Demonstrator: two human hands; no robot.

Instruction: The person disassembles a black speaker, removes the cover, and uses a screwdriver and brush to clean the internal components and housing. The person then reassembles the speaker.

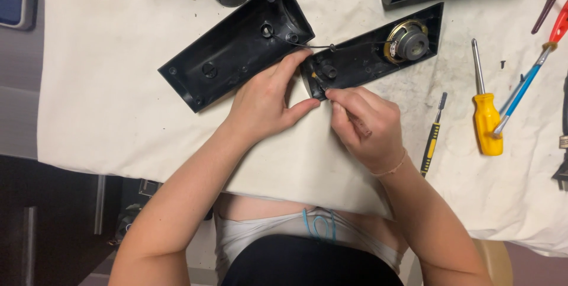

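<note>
left hand (266, 99): fingers spread, pressing down where the rear shell (236, 43) meets the front panel (373, 55), centre of frame
right hand (364, 123): pinched shut at the panel's lower-left end; too tiny to tell on what
risk: that thin wire (307, 45) between the halves could snap if either piece slides
inside the panel: speaker driver (407, 42), upper right
right side: yellow screwdriver (486, 117), untouched

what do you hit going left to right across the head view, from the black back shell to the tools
black back shell → left hand → right hand → speaker driver → small black-and-yellow screwdriver → yellow-handled screwdriver → blue-shafted tool
</note>
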